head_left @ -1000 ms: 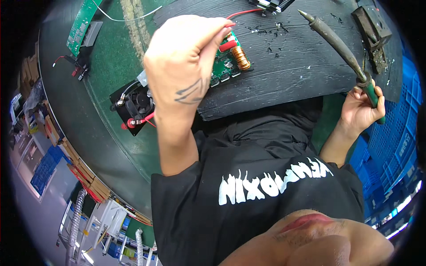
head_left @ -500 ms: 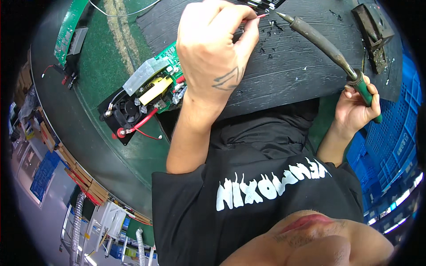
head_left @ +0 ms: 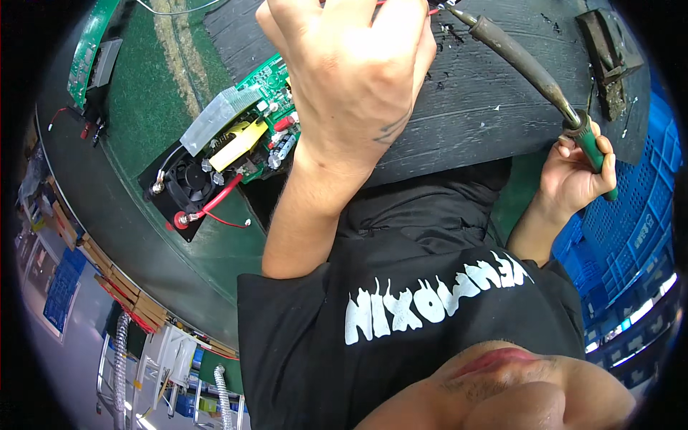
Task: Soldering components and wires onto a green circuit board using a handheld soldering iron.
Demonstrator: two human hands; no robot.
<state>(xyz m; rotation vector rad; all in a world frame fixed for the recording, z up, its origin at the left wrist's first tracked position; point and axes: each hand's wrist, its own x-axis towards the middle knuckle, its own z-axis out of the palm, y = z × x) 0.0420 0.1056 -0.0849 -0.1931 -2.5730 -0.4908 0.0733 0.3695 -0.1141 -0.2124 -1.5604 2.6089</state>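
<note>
My right hand (head_left: 575, 168) grips the green handle of a soldering iron (head_left: 527, 69). The iron slants up and left, and its tip is near the top edge of the view, touching or almost touching the end of a thin red wire (head_left: 433, 11). My left hand (head_left: 351, 72) is closed on that wire, back of the hand upward, with its fingertips mostly hidden. Just left of this wrist lies a green circuit board (head_left: 269, 74) with a yellow transformer (head_left: 239, 143), a black fan (head_left: 192, 179) and a thick red cable (head_left: 223, 195).
A dark, worn iron stand (head_left: 609, 61) stands on the black mat (head_left: 473, 122) at the far right. Blue plastic crates (head_left: 631, 215) are beside the bench on the right. Another green board (head_left: 92, 50) lies far left on the green bench top (head_left: 140, 86).
My left hand has moved up and slightly forward, carrying the red wire toward the top edge. The iron's tip now meets or nearly meets the wire end; my right hand has barely moved.
</note>
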